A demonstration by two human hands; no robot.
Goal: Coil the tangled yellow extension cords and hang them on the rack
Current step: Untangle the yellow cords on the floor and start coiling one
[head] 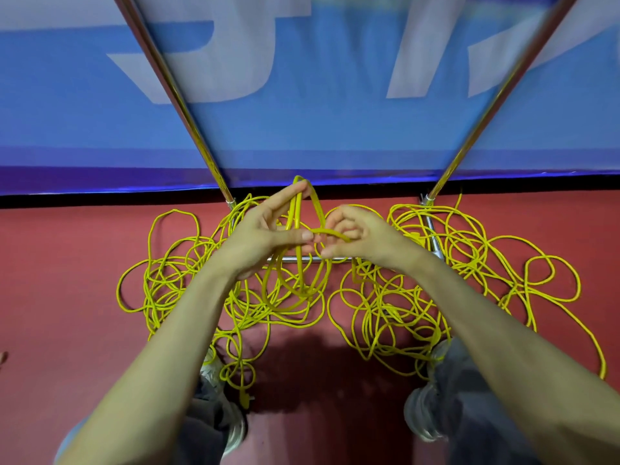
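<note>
Head view, looking down past both forearms; the left hand [268,229] sits just left of centre and the right hand [355,236] just right of it, the two nearly touching. The left hand holds a small coil [294,213] of yellow cord; its forefinger reaches up to the top of the loops at 12 o'clock from the palm, its thumb presses across them at 3 o'clock, and the loops hang down towards 6 o'clock in front of the rack's base bar [302,259]. The right hand has its fingers curled in, pinching a loose strand [330,232] that runs out of the coil beside the left thumb.

The tangled yellow extension cords [402,297] lie spread on the red floor [67,280] from 9 o'clock to 3 o'clock of the frame, in two loose heaps left and right of the hands, draped over the rack's feet; a yellow plug [245,397] lies at 7 o'clock, near the left shoe [235,427]; the right shoe [421,417] stands at 5 o'clock, touching the right heap.

The rack [188,122] shows as two chrome uprights slanting away to 11 and 1 o'clock; no cord hangs on the parts in view. Behind it at 12 o'clock hangs a blue banner [335,129] with large white letters, blurred.
</note>
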